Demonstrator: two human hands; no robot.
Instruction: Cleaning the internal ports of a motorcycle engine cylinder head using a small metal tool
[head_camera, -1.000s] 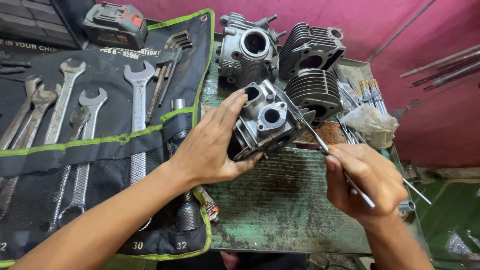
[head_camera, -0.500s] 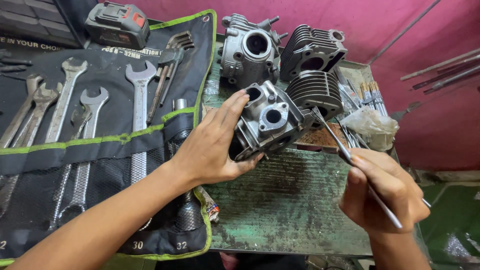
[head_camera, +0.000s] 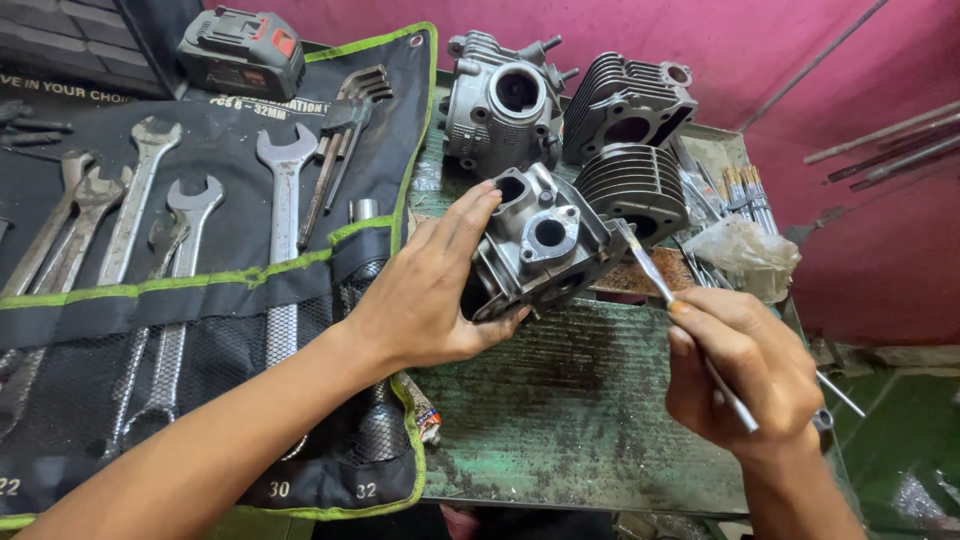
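green workbench (head_camera: 560, 420); left hand (head_camera: 430, 290) grip holding cylinder head (head_camera: 545, 245), right hand (head_camera: 745, 370) grip holding thin brush (head_camera: 660, 285)

Engine workshop: wrench roll (head_camera: 200, 290), cylinder heads (head_camera: 505, 105).

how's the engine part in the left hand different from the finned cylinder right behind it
The cylinder head is held tilted off the bench in the left hand; the finned cylinder rests on the green bench. The cylinder head is pale grey and blocky with round ports; the finned cylinder is darker, ringed by stacked fins. Both are bare metal.
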